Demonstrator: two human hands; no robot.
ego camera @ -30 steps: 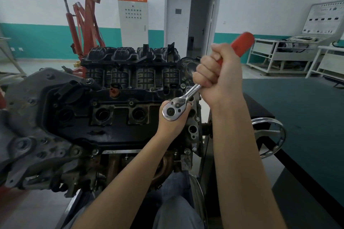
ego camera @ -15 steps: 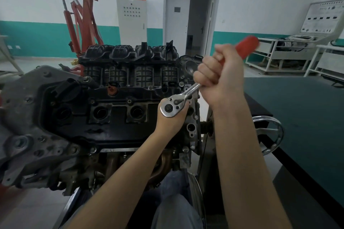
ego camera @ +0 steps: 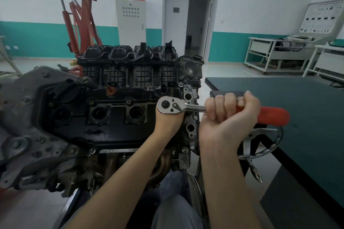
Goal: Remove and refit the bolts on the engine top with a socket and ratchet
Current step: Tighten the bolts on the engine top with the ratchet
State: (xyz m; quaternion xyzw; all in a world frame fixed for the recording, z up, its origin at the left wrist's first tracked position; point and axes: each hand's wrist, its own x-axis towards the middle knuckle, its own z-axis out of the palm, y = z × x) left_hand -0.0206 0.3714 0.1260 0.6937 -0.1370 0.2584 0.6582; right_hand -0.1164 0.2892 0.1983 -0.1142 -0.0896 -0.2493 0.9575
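Ratchet [ego camera: 173, 107] handle swung rightward; right hand [ego camera: 228, 117] fingers wrapped round it; left hand [ego camera: 168, 122] fingers hidden

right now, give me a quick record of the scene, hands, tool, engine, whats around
right hand: grips the ratchet's red handle
left hand: under the ratchet head, fingers hidden
ratchet: lies roughly level, head over the engine's right end
socket and bolt: hidden
engine: black top cover, two open wells showing
green table: right of the engine
red crane: behind the engine
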